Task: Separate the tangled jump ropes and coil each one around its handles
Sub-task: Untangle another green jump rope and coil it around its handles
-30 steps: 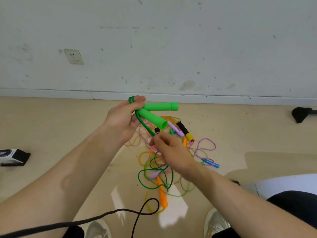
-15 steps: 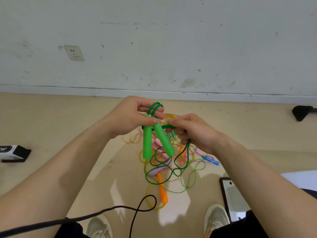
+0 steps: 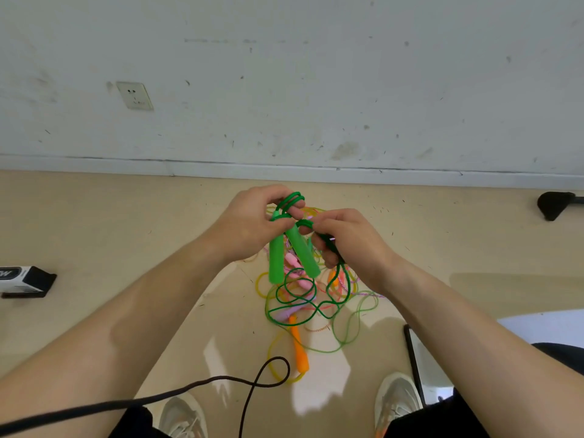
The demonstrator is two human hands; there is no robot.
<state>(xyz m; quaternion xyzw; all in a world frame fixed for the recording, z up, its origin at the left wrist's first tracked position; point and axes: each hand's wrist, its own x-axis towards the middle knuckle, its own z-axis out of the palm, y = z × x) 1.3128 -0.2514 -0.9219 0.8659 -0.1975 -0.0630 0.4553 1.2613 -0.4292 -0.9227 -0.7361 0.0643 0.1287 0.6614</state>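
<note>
My left hand [image 3: 252, 222] grips the top ends of two bright green handles [image 3: 290, 254], which hang down side by side; a couple of green cord loops stick up above its fingers. My right hand [image 3: 344, 238] pinches the dark green cord [image 3: 316, 298] right beside the handles, and the cord's slack hangs below in loose loops. Under both hands a tangled pile of ropes [image 3: 319, 311] lies on the floor, with pink, yellow, light green and purple cords. An orange handle [image 3: 298, 349] sticks out of the pile toward me.
A black cable [image 3: 221, 384] curls across the floor near my shoes [image 3: 183, 415]. A black-and-white box [image 3: 25, 281] lies at the left, a dark-framed flat panel [image 3: 417, 368] at the right, a black foot [image 3: 554, 203] by the wall, and a wall socket [image 3: 135, 95] above.
The green handles turned from pointing sideways to hanging down in my left hand. My right hand rose from the pile to the cord beside the handles. Cord loops now show above my left fingers.
</note>
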